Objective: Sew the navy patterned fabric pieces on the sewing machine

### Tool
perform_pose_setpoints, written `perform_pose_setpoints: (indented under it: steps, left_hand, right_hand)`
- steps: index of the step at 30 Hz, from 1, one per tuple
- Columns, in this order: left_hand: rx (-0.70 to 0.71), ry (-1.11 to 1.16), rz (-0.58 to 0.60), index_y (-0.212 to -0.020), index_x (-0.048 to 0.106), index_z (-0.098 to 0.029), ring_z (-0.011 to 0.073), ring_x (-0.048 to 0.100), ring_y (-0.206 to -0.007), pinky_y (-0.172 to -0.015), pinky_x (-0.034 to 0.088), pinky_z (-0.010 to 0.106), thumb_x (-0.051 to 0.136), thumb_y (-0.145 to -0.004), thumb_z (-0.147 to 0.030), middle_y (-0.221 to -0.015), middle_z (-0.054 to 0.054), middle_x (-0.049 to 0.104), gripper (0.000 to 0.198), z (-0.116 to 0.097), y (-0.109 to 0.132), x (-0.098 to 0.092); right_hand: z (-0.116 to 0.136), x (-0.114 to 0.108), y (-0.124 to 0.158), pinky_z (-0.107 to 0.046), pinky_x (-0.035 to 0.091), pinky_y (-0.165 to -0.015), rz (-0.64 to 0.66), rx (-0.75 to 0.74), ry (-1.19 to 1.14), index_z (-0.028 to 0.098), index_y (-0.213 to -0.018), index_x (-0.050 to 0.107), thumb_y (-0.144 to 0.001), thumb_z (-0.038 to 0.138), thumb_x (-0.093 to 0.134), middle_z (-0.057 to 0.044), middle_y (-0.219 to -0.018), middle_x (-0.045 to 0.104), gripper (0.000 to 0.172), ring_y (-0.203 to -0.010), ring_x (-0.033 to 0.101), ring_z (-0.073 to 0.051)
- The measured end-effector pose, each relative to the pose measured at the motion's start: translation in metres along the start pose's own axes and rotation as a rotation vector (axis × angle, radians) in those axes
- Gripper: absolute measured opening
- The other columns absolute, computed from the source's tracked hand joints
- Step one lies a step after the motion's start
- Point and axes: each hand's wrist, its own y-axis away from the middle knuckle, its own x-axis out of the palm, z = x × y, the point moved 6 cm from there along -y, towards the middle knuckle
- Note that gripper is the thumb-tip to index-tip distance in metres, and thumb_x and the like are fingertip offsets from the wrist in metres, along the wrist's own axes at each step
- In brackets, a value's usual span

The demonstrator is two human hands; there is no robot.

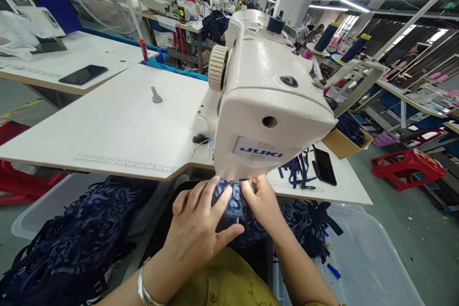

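A white JUKI sewing machine (265, 91) stands on a white table (118, 119) right in front of me. A piece of dark blue patterned fabric (233, 203) lies under the machine head. My left hand (197, 229) presses on this fabric with fingers spread and the thumb pinching its edge. My right hand (260, 198) grips the same fabric close under the machine head, fingers curled. The needle area is hidden by the machine head.
A heap of dark blue lace fabric (75, 244) fills a clear bin at my left; another clear bin (362, 258) stands at my right. A black phone (325, 166) and dark straps (297, 172) lie on the table. A red stool (405, 162) stands on the floor.
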Motion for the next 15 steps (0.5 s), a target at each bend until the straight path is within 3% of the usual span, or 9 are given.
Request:
perform_pose_setpoints:
  steps: [3, 5, 9, 15]
  left_hand:
    - [0.159, 0.061, 0.008, -0.121, 0.059, -0.013, 0.0232, 0.052, -0.114, -0.097, 0.035, 0.037, 0.042, -0.094, -0.023, -0.125, 0.011, 0.062, 0.034, -0.005, 0.005, 0.000]
    - [0.282, 0.100, 0.050, -0.128, 0.054, -0.011, 0.0189, 0.050, -0.118, -0.103, 0.032, 0.032, 0.035, -0.091, -0.006, -0.127, 0.008, 0.061, 0.042, -0.011, 0.009, 0.003]
    - [0.209, 0.072, 0.076, -0.131, 0.052, -0.014, 0.0188, 0.052, -0.118, -0.104, 0.029, 0.034, 0.036, -0.092, -0.014, -0.129, 0.006, 0.061, 0.042, -0.010, 0.011, 0.007]
    - [0.130, -0.038, 0.024, -0.126, 0.056, -0.019, 0.0155, 0.058, -0.110, -0.089, 0.031, 0.033, 0.038, -0.096, -0.020, -0.123, 0.002, 0.065, 0.035, -0.011, 0.012, 0.007]
  right_hand:
    - [0.000, 0.003, 0.004, -0.026, 0.043, -0.068, 0.028, 0.006, -0.052, 0.021, -0.087, 0.048, -0.086, 0.025, 0.051, 0.003, -0.075, 0.055, 0.005, -0.070, 0.055, -0.013]
    - [-0.002, 0.004, 0.004, -0.026, 0.043, -0.070, 0.034, 0.011, -0.093, 0.021, -0.087, 0.048, -0.086, 0.025, 0.051, 0.003, -0.077, 0.055, 0.005, -0.072, 0.054, -0.013]
    - [-0.006, 0.004, 0.002, -0.026, 0.043, -0.070, 0.015, 0.010, -0.154, 0.021, -0.087, 0.048, -0.084, 0.024, 0.052, 0.002, -0.079, 0.053, 0.005, -0.073, 0.053, -0.013]
    - [-0.007, 0.004, -0.001, -0.027, 0.043, -0.069, -0.008, 0.020, -0.119, 0.021, -0.089, 0.050, -0.083, 0.021, 0.052, 0.003, -0.076, 0.054, 0.006, -0.070, 0.054, -0.014]
